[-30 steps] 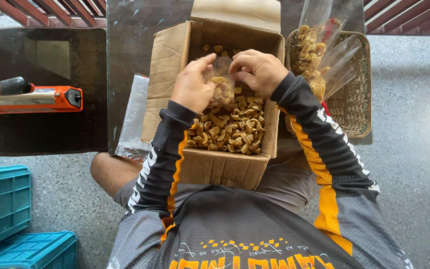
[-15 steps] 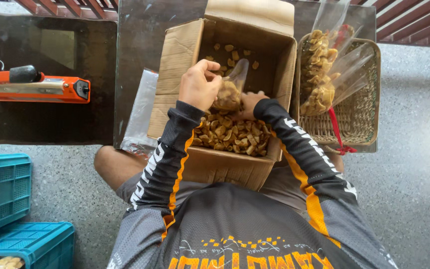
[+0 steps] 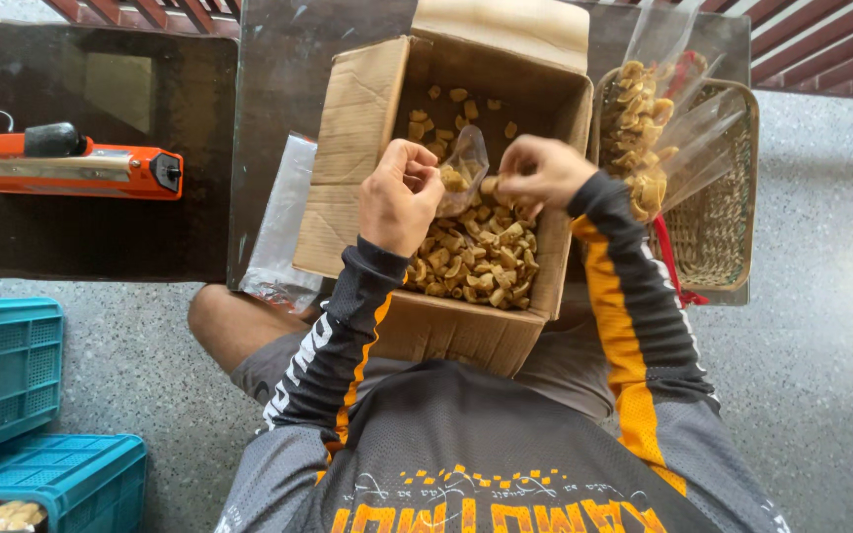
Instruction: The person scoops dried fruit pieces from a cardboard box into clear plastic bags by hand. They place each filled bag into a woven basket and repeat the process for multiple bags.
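An open cardboard box (image 3: 357, 138) rests on my lap, partly filled with small golden snack pieces (image 3: 476, 252). My left hand (image 3: 399, 195) is shut on the mouth of a small clear plastic bag (image 3: 464, 170) that holds some of the pieces, just above the pile. My right hand (image 3: 537, 170) hovers beside the bag with its fingers pinched around a few snack pieces. Both arms wear black sleeves with orange stripes.
A wicker basket (image 3: 718, 212) at the right holds filled clear bags of snacks (image 3: 644, 128). A stack of empty clear bags (image 3: 283, 222) lies left of the box. An orange heat sealer (image 3: 71, 168) sits on a dark table. Teal plastic crates (image 3: 22, 415) stand at lower left.
My view has shifted left and nearer. My right hand rose out from low in the box to beside the bag, which my left hand still holds.
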